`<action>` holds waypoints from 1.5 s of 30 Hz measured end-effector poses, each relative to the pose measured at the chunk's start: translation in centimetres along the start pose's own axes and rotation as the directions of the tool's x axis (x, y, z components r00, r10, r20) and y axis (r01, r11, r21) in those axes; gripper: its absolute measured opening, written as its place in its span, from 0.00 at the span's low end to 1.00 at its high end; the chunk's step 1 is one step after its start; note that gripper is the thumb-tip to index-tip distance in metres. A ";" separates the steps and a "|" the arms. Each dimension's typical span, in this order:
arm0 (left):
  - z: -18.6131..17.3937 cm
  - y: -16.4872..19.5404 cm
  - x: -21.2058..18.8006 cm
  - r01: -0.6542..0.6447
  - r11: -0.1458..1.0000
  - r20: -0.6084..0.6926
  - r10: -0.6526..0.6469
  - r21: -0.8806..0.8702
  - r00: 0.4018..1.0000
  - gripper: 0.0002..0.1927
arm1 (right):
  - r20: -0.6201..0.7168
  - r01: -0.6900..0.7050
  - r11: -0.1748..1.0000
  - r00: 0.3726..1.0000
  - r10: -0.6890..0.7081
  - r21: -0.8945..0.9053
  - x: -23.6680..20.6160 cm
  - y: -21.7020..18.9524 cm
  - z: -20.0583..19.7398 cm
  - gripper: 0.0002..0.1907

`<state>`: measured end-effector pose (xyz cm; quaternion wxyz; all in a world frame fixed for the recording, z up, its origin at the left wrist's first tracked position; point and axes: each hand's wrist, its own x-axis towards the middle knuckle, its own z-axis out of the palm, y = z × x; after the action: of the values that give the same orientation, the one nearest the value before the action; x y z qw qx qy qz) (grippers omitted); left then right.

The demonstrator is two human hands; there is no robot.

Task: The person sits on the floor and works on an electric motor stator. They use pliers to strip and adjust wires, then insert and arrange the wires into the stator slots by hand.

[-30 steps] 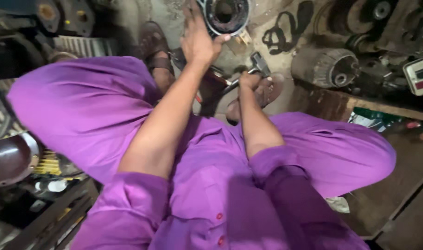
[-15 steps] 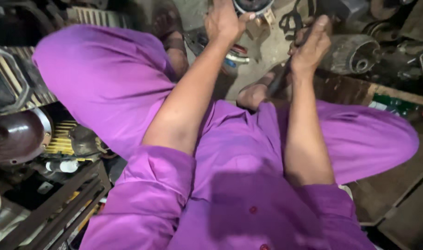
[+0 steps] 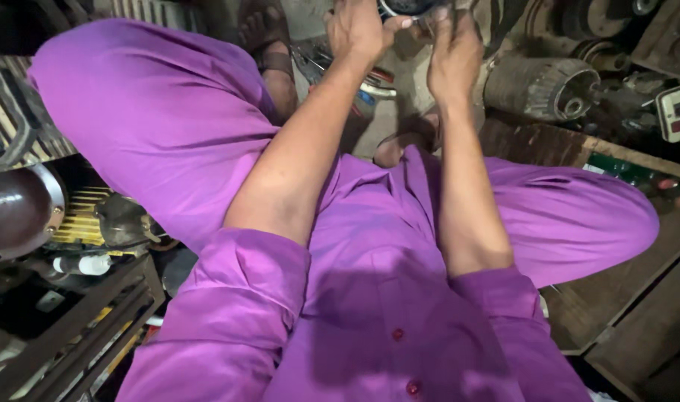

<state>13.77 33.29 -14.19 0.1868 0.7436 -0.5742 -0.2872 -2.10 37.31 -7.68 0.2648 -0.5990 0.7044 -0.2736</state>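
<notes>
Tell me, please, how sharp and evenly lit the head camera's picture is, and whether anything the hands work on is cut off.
Head view: wide-lens bending at the edges; purple shirt brightly lit, side shelves in shadow. Left hand and right hand slightly soft, both on a round metal part cropped by the top edge.

Two hands of mine are in view, my left hand (image 3: 358,30) and my right hand (image 3: 453,52), both raised on one round metal part (image 3: 408,6) at the top edge. I count one sandalled foot (image 3: 269,33), one grimy cylindrical motor (image 3: 539,88), one dark domed metal housing (image 3: 16,212), one small white cylinder (image 3: 83,264), and two red shirt buttons (image 3: 396,334).
</notes>
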 end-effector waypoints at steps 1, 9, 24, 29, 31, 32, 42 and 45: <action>0.0 0.0 0.0 0.043 0.999 0.068 -0.042 -0.009 0.997 0.38 | -0.074 0.127 0.992 0.989 -0.127 -0.008 -0.1 0.5 -0.1 0.21; -1.3 0.7 0.1 0.062 0.998 0.148 -0.064 0.020 0.987 0.40 | 0.027 -0.036 0.991 0.999 0.040 -0.127 -0.8 -0.1 0.8 0.20; -1.0 1.0 0.5 0.045 0.995 0.085 -0.038 -0.084 0.996 0.47 | 0.057 0.280 0.934 0.960 -0.274 -0.223 4.6 -2.8 0.7 0.19; -1.4 1.4 0.3 0.104 0.991 0.149 -0.090 -0.086 0.985 0.53 | -0.096 0.138 0.990 0.986 -0.139 -0.021 3.8 -3.3 -1.0 0.21; -1.5 1.3 0.2 0.121 0.989 0.215 -0.101 -0.081 0.971 0.50 | -0.216 0.256 0.966 0.941 -0.260 -0.047 3.5 -3.2 -0.5 0.24; -1.4 1.3 0.2 0.119 0.990 0.217 -0.099 -0.079 0.971 0.50 | -0.254 0.311 0.947 0.912 -0.322 -0.081 3.4 -3.1 0.1 0.24; 0.3 0.5 0.7 0.093 0.995 0.192 -0.085 -0.033 0.978 0.48 | -0.142 0.125 0.991 0.983 -0.116 0.052 4.1 -2.1 -0.1 0.22; 0.7 0.2 0.8 0.045 0.995 0.050 -0.040 -0.090 0.998 0.49 | 0.056 0.204 0.947 0.979 -0.197 -0.248 3.3 -3.4 0.6 0.22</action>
<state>13.33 32.49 -14.75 0.2006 0.7393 -0.5488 -0.3347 0.23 33.57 -5.88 0.1677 -0.7005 0.6649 -0.1980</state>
